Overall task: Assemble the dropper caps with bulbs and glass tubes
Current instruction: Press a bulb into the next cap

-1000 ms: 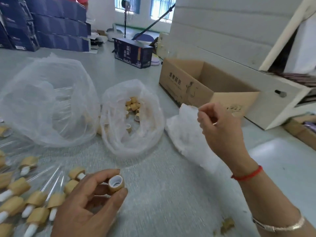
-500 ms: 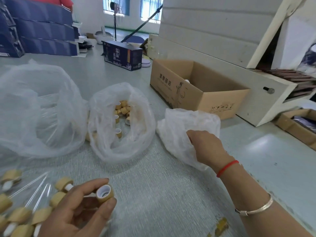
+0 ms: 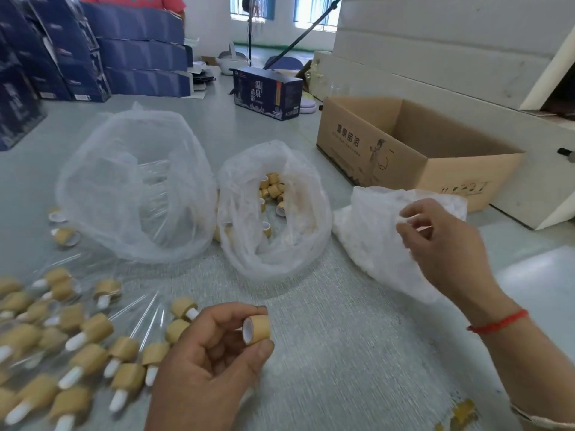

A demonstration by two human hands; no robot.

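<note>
Two hands busy: left hand (image 3: 211, 362) at 6 o'clock pinches cap (image 3: 257, 330) sideways, open end exposed for loading. Right hand (image 3: 435, 244) at 3 o'clock pinches a small white piece, likely a bulb, above bulb bag (image 3: 370, 237).

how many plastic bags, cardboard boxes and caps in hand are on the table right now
Plastic bags: 3, the large clear bag, the bag of caps, the white bag
Open cardboard box: 1
Cap held in the left hand: 1
Total: 5
</note>
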